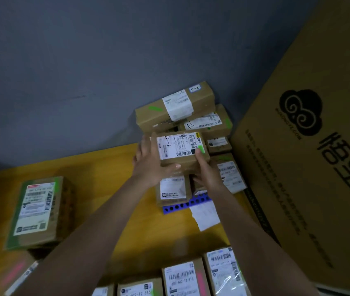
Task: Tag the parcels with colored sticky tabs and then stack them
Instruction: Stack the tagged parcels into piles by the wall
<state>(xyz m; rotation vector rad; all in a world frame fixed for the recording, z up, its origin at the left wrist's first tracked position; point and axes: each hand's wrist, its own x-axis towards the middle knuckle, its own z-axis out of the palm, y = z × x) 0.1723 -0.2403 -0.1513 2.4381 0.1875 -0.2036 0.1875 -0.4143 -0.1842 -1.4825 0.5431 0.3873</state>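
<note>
- Rightmost, a large cardboard carton (310,167) printed with a black cloud logo leans beside the table, filling the right side of the view.
- Yellow table (110,178): carries all parcels; a grey wall rises behind it.
- Green-taped parcel (38,212): lies flat at the table's left, well apart from the stack.
- Parcel stack (182,112): brown boxes piled at the far right of the table, against the wall and carton; the topmost box bears a green tab and a handwritten "5-2".
- Near-edge parcels (182,278): a row at the bottom of the view, labels up; one shows a pink tab.
- Held parcel (180,148): small brown box marked "4-2", lifted in front of the stack, above lower boxes.
- Left hand (150,165): grips the held parcel's left side, thumb along its near edge.
- Right hand (207,171): grips the parcel's right near corner, thumb on top.
- Blue perforated rack (182,205): lies under the stack's front boxes.
- Green sticky tab (201,148): on the held parcel's label, touching the right thumb tip.
</note>
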